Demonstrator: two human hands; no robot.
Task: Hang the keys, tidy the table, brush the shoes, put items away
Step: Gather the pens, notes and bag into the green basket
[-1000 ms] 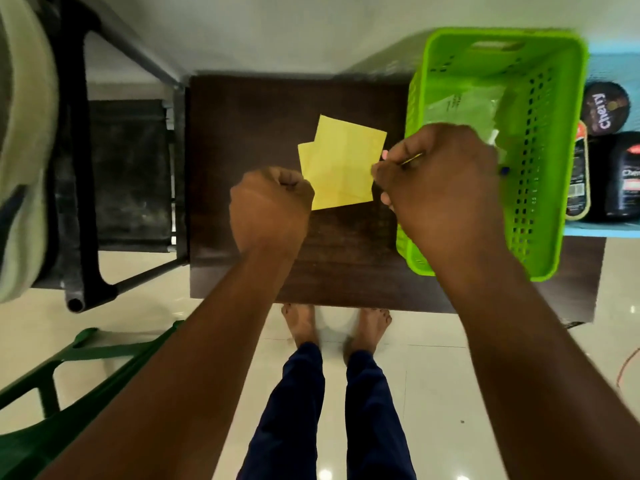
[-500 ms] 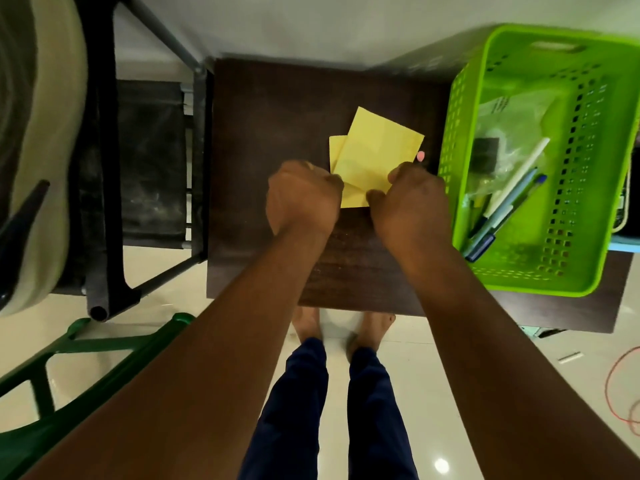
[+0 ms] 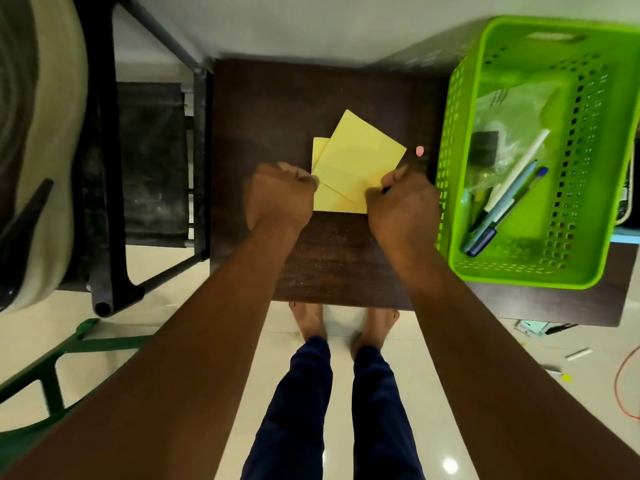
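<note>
The person stands barefoot at a dark wooden table (image 3: 339, 258), both arms stretched out over it. On the tabletop lie two yellow paper sheets (image 3: 356, 168), the upper one turned at an angle across the lower, so the corners fan out.

The left hand (image 3: 278, 195) is curled into a fist at the left edge of the sheets, its knuckles touching the paper; whether it actually pinches the paper I cannot tell from here. The right hand (image 3: 403, 202) sits at the lower right corner of the sheets with its fingers curled and the fingertips pressed together on the paper's edge, seemingly pinching it.

Just beyond the right hand a small pink object (image 3: 419, 151) lies on the table, too small to identify.

To the right, on the same table, stands a bright green perforated plastic basket (image 3: 581, 202). Inside it are several pens (image 3: 505, 206) leaning together, a white one and blue ones, along with a crumpled clear plastic bag (image 3: 512, 109).

To the left of the table is a black metal frame (image 3: 107, 168), and a green plastic chair (image 3: 52, 362) shows at the lower left. The floor is pale glossy tile, with an orange cord (image 3: 623, 386) at the far right.
</note>
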